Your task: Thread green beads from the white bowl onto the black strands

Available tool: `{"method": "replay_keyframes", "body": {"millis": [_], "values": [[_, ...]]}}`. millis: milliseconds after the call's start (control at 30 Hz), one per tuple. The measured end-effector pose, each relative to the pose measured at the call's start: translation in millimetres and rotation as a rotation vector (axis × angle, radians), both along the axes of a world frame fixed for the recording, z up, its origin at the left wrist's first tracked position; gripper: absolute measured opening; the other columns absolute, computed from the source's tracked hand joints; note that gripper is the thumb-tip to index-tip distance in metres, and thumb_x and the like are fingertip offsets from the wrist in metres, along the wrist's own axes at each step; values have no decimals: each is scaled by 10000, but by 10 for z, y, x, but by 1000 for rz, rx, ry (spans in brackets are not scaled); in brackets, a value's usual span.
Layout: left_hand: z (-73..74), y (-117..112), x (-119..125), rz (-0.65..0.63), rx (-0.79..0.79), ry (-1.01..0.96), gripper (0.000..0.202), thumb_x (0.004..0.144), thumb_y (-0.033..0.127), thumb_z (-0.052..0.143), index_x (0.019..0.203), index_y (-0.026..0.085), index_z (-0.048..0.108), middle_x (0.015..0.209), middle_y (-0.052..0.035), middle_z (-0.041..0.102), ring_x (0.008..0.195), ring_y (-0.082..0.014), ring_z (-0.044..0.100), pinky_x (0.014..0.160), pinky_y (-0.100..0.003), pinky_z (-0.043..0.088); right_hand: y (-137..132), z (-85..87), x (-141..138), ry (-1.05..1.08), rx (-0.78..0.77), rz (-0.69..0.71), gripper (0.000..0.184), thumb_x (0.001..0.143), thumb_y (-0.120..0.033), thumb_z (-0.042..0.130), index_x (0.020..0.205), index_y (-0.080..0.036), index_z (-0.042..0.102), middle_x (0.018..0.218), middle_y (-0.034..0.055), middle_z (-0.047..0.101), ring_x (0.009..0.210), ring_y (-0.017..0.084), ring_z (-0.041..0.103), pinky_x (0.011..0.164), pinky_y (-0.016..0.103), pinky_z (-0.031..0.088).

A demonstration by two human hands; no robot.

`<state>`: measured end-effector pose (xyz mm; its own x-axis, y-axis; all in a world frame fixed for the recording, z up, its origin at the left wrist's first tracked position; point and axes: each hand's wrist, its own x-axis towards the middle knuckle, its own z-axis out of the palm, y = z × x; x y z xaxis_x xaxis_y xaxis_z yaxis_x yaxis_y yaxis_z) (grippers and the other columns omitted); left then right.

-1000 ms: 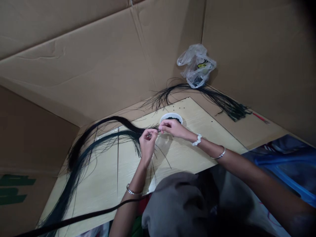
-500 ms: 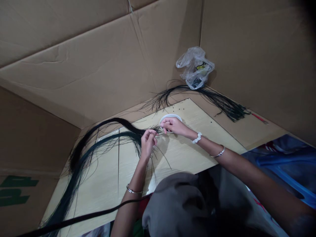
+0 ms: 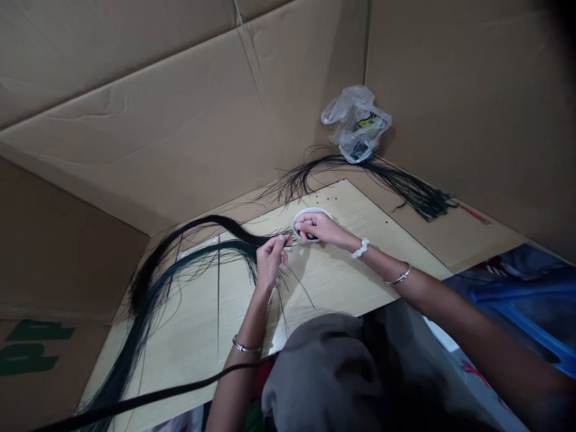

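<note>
My left hand [image 3: 271, 261] pinches a long bundle of black-green hair strands [image 3: 234, 243] near their fine ends. The bundle arcs away to the left and trails down over the board's edge. My right hand [image 3: 320, 228] lies just to its right, with its fingertips drawn together at the thin ends of the strands. That hand sits over a small white bowl [image 3: 312, 224] and hides most of it, with dark contents showing inside. Bracelets circle both wrists.
A pale wood-grain board [image 3: 346, 270] lies inside cardboard walls [image 3: 135, 120]. Behind it are a second dark strand bundle [image 3: 396, 183], a clear plastic bag [image 3: 357, 125] and a thin red stick [image 3: 472, 214]. A black cord [image 3: 153, 393] crosses the foreground, beside a grey garment [image 3: 319, 372].
My right hand has shifted slightly right across the bowl, showing more of its rim. My left hand still pinches the strands. The view has tilted a little.
</note>
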<state>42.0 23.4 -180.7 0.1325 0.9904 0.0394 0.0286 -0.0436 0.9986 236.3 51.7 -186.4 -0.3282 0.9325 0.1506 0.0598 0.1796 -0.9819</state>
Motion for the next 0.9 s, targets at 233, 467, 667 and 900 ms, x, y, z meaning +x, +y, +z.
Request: {"method": "replay_keyframes", "body": {"millis": [233, 467, 667, 900], "values": [[-22, 50, -14, 16, 54, 66, 364, 717, 450, 763, 862, 117, 734, 771, -51, 722, 413, -53, 427, 417, -210, 346, -13, 36, 0, -36, 2, -25, 313, 890, -426, 574, 882, -116, 612, 648, 13, 632, 502, 68, 415, 482, 197, 271], [-84, 88, -37, 62, 70, 163, 188, 699, 292, 700, 792, 132, 734, 731, -48, 721, 545, -109, 564, 485, -196, 402, -63, 59, -22, -79, 20, -9, 287, 917, -393, 547, 871, -115, 605, 674, 20, 657, 479, 60, 379, 461, 196, 259], [-107, 110, -53, 50, 92, 170, 209, 707, 289, 679, 832, 135, 744, 761, -65, 741, 724, -168, 669, 665, -256, 511, -71, 60, -39, -84, 10, -7, 243, 913, -349, 539, 898, -113, 592, 681, 27, 664, 496, 66, 398, 478, 188, 266], [-104, 96, -87, 18, 93, 207, 251, 720, 256, 621, 905, 132, 737, 845, -88, 751, 788, -193, 677, 670, -261, 512, -55, 42, -67, -58, 22, -25, 224, 906, -332, 533, 855, -122, 589, 661, 28, 655, 551, 90, 489, 519, 185, 332]]}}
